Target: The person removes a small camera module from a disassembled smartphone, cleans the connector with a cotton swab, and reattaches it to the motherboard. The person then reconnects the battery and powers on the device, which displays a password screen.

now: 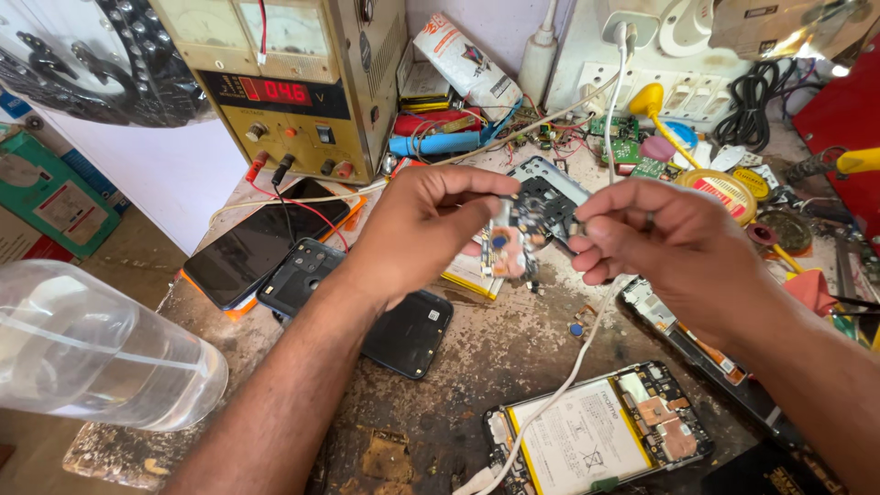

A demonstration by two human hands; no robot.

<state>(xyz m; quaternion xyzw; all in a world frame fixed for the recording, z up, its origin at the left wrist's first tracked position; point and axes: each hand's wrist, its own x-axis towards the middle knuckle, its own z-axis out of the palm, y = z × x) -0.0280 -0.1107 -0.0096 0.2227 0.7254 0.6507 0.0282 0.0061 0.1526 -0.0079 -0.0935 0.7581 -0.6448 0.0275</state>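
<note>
My left hand (417,229) pinches a small phone circuit board (532,215) by its left side, holding it up above the workbench. From the right, my right hand (660,240) grips the same board's edge with thumb and forefinger; a ring sits on one finger. Below the hands an opened phone (596,431) lies face down, its battery and inner boards exposed, with a white cable (573,371) running across it. A black phone back cover (390,325) lies under my left forearm.
A yellow bench power supply (293,82) with a red digit display stands at the back left, its leads reaching a dark phone (261,240). A clear plastic bottle (87,353) lies at the left edge. Loose boards, a solder tin (724,191), cables and tools crowd the back right.
</note>
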